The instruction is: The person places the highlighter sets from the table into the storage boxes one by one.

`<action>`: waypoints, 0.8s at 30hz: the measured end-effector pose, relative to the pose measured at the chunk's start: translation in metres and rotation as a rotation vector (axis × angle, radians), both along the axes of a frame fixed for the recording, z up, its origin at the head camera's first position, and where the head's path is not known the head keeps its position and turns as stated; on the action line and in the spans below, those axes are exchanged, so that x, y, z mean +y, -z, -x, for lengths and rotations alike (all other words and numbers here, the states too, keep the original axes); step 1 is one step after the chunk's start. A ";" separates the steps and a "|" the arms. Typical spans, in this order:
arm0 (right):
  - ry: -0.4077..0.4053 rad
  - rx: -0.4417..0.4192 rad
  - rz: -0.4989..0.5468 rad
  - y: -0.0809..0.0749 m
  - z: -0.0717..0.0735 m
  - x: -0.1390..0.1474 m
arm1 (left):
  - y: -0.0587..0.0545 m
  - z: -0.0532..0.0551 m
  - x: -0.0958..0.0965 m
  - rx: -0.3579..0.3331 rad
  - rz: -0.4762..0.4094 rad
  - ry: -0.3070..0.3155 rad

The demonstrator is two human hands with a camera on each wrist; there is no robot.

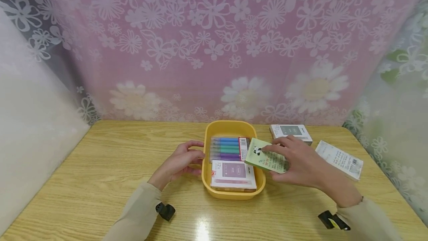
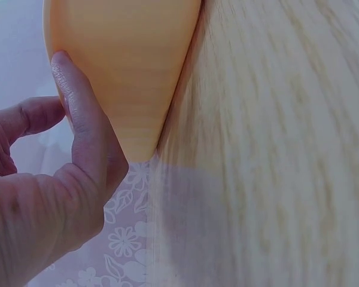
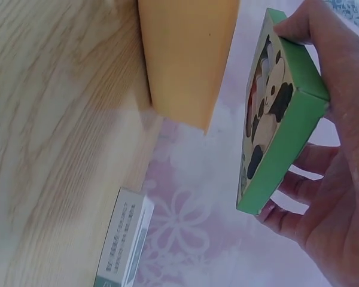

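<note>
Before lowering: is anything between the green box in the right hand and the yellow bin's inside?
Nothing visible blocks the way in: the right hand holds the green box above the right rim of the yellow bin. Inside, pens and a white box cover much of the floor, so it may land on them.

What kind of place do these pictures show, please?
Probably a curtained-off tabletop workspace, perhaps for sorting stationery: a wooden table, a flower-patterned curtain behind it, and a yellow tray holding pens.
</note>
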State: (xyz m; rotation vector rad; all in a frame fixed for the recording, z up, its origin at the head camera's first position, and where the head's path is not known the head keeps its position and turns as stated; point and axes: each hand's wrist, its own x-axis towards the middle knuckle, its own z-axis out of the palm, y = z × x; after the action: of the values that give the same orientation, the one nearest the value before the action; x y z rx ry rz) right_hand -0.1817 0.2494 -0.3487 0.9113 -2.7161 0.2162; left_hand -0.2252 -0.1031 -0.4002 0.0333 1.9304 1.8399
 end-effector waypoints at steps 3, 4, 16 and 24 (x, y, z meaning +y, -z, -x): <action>-0.022 -0.003 -0.007 0.000 0.002 -0.006 | 0.000 0.000 0.000 -0.003 -0.003 -0.003; -0.030 -0.007 -0.009 0.000 0.002 -0.009 | -0.001 0.000 0.000 -0.003 -0.004 -0.002; -0.116 -0.074 -0.040 -0.006 0.010 -0.038 | -0.002 0.001 0.000 -0.005 -0.009 0.001; -0.185 -0.111 -0.121 -0.008 0.015 -0.058 | -0.001 0.001 0.000 -0.005 -0.008 0.005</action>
State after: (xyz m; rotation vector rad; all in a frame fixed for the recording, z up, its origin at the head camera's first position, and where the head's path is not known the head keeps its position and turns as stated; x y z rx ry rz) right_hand -0.1967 0.1917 -0.3410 1.2217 -2.7702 0.1438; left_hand -0.2263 -0.1035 -0.3990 0.0360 1.9184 1.8428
